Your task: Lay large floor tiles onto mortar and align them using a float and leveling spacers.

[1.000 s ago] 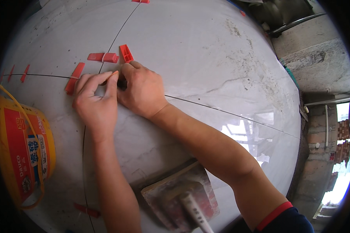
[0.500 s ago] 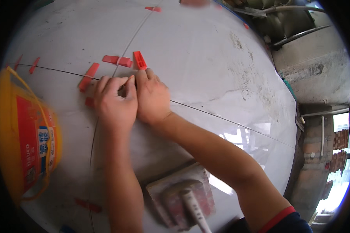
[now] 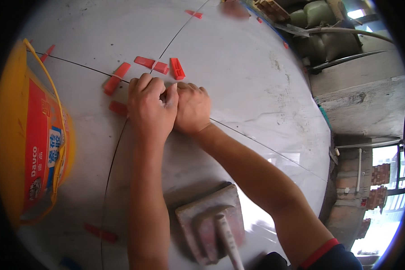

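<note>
At a crossing of thin joints on the grey marble-look tiles (image 3: 256, 81), my left hand (image 3: 151, 105) is closed, fingertips against my right hand (image 3: 193, 108), which is curled too. Whatever they grip between them is hidden. Just beyond them lie a loose red wedge (image 3: 177, 68), a red wedge in a white clip (image 3: 144, 61) and another clipped red wedge (image 3: 111, 84) to the left. One more red wedge (image 3: 117, 107) is partly covered by my left hand.
A yellow bucket (image 3: 11, 135) with red label stands at the left. A dirty square trowel (image 3: 186, 216) lies between my forearms. Several more wedges (image 3: 194, 14) dot the joints. Sacks (image 3: 315, 45), pipes and a concrete ledge (image 3: 351, 90) are at upper right, brick stacks (image 3: 378, 175) at right.
The view has shifted, so tiles and wedges sit differently in the picture. My left hand has curled further and moved over the front of my right; both stay together at the joint.
</note>
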`<state>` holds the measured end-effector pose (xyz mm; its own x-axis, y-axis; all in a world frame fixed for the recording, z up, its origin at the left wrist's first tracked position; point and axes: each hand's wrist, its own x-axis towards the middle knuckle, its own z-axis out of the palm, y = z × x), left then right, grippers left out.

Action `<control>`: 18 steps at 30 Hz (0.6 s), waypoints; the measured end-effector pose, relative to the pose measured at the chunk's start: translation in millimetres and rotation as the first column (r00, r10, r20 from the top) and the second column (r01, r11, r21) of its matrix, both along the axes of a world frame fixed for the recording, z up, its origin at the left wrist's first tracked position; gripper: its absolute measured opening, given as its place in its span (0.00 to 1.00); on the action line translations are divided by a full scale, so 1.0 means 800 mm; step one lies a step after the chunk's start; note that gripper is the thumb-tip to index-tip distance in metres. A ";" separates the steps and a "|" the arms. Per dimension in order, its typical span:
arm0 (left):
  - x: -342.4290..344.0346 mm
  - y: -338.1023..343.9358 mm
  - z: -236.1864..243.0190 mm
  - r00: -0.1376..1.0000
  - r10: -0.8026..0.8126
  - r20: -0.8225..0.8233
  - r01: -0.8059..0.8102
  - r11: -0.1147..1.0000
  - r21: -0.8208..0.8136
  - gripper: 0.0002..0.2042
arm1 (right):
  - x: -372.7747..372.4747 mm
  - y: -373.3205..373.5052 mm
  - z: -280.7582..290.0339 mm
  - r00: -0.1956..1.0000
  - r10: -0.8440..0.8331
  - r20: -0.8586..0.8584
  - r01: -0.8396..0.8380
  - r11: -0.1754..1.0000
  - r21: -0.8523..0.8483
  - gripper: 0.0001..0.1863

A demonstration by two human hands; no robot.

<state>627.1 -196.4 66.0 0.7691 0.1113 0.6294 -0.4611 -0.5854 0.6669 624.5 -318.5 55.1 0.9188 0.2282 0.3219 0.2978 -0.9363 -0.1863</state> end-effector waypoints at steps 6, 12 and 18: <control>0.002 0.001 0.002 0.998 -0.022 -0.065 0.017 0.998 -0.067 0.17 | -0.014 0.024 0.001 0.968 -0.239 -0.072 0.239 0.971 -0.014 0.09; 0.002 0.006 0.006 0.994 -0.066 -0.087 0.058 0.993 -0.099 0.17 | -0.024 0.039 0.016 0.928 -0.368 -0.054 0.356 0.921 -0.158 0.08; 0.005 0.018 0.005 0.988 -0.124 -0.095 0.113 0.987 -0.116 0.16 | -0.025 0.043 0.038 0.918 -0.347 -0.190 0.277 0.906 -0.319 0.09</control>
<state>630.8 -182.3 70.3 0.8400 0.0796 0.5367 -0.4498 -0.4509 0.7710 604.9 -283.9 85.6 0.9981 -0.0347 0.0511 -0.0382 -0.9969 0.0692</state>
